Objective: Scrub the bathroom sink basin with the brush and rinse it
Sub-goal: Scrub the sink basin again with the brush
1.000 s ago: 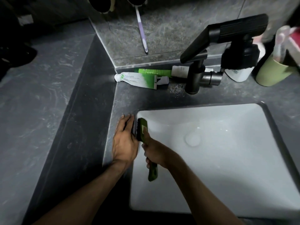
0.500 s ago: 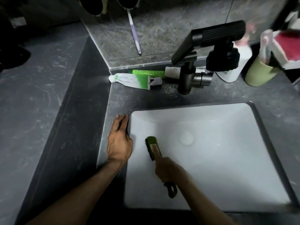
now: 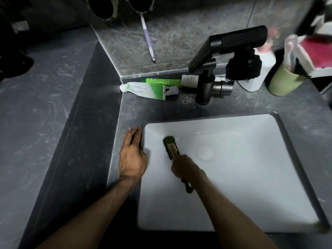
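Observation:
A white rectangular sink basin is set into a dark grey counter. My right hand grips the handle of a green scrub brush, whose head lies on the basin floor left of the drain. The handle's end sticks out below my wrist. My left hand rests flat on the counter along the basin's left rim, fingers straight. A black faucet stands behind the basin; no water runs from it.
Two green-and-white tubes lie by the wall left of the faucet. A white bottle, a pale green cup and a red-and-white box stand at the back right. A purple toothbrush shows on the wall.
The brush left the basin's upper left corner, went down to the floor of the basin, and has now pushed slightly forward again. My left hand stayed on the rim.

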